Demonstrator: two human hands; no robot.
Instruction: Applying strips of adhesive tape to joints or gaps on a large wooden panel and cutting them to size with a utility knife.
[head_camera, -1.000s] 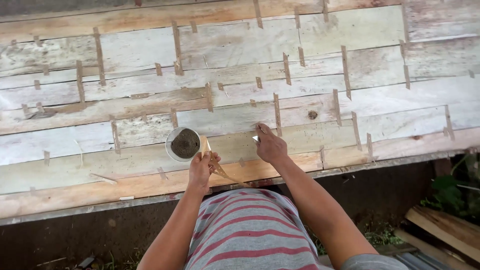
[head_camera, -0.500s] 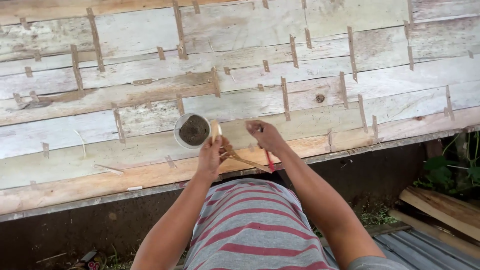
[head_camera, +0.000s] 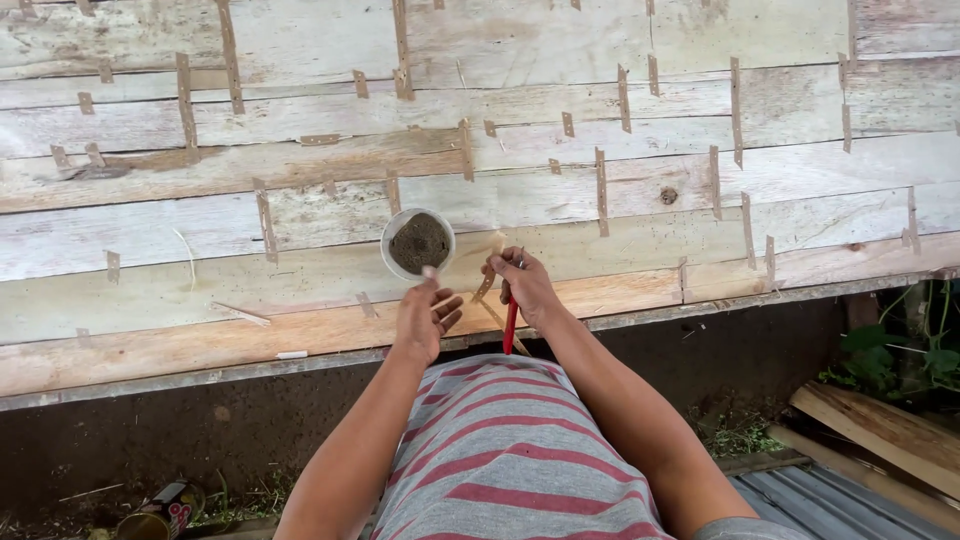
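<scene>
Head view, looking down over a red-and-grey striped shirt to both forearms. Right hand is clenched around a red-handled tool; the red handle hangs down out of the fist toward the body, and the working end is hidden inside the fingers, so its kind cannot be told. The same hand also pinches a thin pale wood strip, which slants from the fingers toward the bench edge. Left hand is loosely open, fingers half curled, palm turned up and inward. It holds nothing that shows; its fingertips reach up to the near rim of a small round container, touching it or just short of it, cannot tell which.

Container stands upright on the plank surface, between and just beyond the two hands, filled with dark grainy material. Planks are pale, weathered, laid lengthwise, with many short wooden strips fixed across the seams. A knot hole sits to the right of the container, well apart.

Below the bench edge: dark soil, a can lying at lower left, loose boards and corrugated sheet at lower right, green leaves beside them.
</scene>
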